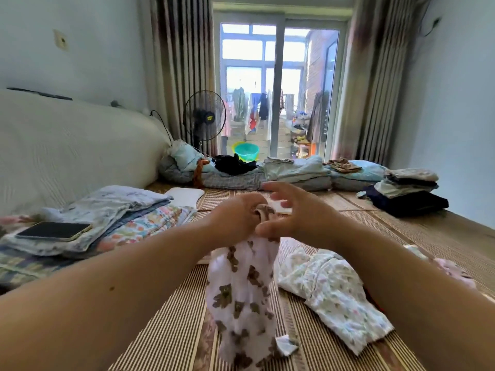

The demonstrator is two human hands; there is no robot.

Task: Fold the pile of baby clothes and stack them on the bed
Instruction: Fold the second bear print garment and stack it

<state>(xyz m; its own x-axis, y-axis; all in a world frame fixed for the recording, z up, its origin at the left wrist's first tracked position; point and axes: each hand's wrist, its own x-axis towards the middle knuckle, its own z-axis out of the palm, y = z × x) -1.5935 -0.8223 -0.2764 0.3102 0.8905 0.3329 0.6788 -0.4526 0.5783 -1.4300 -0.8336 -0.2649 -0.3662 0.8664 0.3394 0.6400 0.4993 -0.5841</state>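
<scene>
Head view: the left hand (pixel 235 218) clenches the top of a white cotton baby garment printed with brown bears (pixel 241 290), which hangs over the near striped woven mat (pixel 166 325), while the right hand (pixel 294 212) hovers just beside it, fingers spread, grasping nothing.

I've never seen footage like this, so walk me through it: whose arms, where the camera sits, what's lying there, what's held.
No machine here: these are a person's two bare arms, filmed by one camera worn on the head, looking forward and down. The left hand grips the top of a white bear-print garment, which hangs down over the striped mat. The right hand hovers beside it, fingers spread. A floral garment lies on the mat at right; a phone rests on folded bedding at left.
</scene>
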